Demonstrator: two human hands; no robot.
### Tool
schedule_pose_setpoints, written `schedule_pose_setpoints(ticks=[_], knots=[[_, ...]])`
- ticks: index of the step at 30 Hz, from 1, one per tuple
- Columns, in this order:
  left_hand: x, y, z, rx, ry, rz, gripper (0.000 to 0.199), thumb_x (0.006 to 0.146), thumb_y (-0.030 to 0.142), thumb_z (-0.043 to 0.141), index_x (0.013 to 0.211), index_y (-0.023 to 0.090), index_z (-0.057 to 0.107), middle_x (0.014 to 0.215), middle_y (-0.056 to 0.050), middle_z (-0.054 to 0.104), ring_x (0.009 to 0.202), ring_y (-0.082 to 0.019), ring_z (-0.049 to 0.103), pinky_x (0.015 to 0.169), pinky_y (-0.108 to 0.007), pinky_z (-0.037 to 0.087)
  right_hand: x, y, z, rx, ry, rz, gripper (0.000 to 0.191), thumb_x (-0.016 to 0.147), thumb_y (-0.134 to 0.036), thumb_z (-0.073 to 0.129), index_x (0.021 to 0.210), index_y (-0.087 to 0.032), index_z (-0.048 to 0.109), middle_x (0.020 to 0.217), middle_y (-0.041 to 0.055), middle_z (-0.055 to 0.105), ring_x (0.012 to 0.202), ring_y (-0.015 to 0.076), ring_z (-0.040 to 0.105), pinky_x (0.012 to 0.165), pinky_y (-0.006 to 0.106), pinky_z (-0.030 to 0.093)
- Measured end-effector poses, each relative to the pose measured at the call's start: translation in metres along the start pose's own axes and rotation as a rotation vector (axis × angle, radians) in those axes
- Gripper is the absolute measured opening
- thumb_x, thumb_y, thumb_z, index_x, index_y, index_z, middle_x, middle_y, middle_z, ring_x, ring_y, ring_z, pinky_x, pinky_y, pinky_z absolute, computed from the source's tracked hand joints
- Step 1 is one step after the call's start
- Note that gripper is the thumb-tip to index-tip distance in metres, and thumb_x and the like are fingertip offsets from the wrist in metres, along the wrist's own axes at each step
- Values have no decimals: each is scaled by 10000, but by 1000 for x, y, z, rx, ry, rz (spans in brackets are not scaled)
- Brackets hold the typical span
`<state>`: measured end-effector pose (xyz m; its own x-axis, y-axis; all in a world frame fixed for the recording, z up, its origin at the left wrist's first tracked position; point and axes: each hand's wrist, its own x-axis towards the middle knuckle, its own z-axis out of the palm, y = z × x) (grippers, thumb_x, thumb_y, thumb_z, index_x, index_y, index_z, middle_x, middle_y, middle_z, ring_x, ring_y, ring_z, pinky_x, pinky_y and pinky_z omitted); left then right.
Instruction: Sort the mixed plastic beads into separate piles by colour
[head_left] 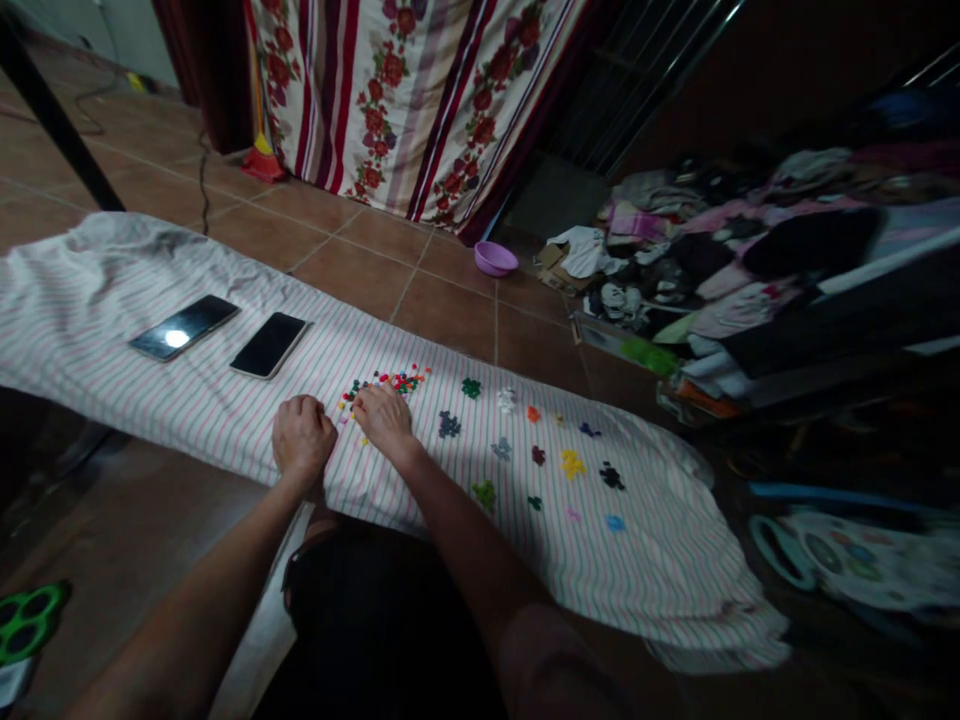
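A mixed pile of small coloured beads [401, 382] lies on the striped cloth in front of me. My right hand [384, 415] is at the near side of this pile, its fingers curled down and pressed together among the beads; their tips are hidden. Just left of the pile, my left hand [304, 437] rests on the cloth in a fist, and whatever may be inside is out of sight. To the right, beads lie in small single-colour heaps, among them dark green [471, 387], white [506, 400], slate grey [449, 424], yellow [572, 464], black [611, 475], lime green [484, 494] and blue [615, 522].
Two phones [270, 345] lie on the left part of the striped cloth [420, 480], which covers a long, narrow surface. Beyond it, a purple basin [496, 259] stands on the tiled floor before a flowered curtain [390, 100]. Clothes [720, 250] are heaped at the right.
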<state>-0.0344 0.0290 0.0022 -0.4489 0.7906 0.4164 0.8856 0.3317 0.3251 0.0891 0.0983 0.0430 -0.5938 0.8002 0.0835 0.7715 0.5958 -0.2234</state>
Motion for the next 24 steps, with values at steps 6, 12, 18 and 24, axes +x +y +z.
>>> schedule_pose_setpoints(ticks=[6,12,18,24], knots=[[1,2,-1,-4,-17,-2,111,780,179,440,798,183,549,866,-101,583,872,-238,476,754,-361,366,4,1,-6,-10,-92,3,160,901,-267,536,961,-220,676,984,46,664,1012,188,499,917,305,347],[1,2,-1,4,-4,-11,125,795,184,425,791,181,550,859,-101,577,863,-235,478,748,-356,364,5,-7,-6,-59,-101,-44,225,923,-218,460,1021,-230,661,1002,52,652,1023,190,489,876,302,359],[1,2,-2,-12,-2,-1,126,793,187,427,788,181,553,862,-100,580,863,-232,478,751,-352,362,6,-16,-6,-109,-125,-61,224,900,-167,450,982,-202,655,968,85,663,999,219,503,837,325,381],[0,2,-5,-7,-19,-11,167,784,221,433,831,166,584,884,-108,591,862,-238,483,726,-351,359,5,-9,-5,53,-72,-31,177,901,-188,475,947,-190,646,965,63,670,949,186,535,884,308,373]])
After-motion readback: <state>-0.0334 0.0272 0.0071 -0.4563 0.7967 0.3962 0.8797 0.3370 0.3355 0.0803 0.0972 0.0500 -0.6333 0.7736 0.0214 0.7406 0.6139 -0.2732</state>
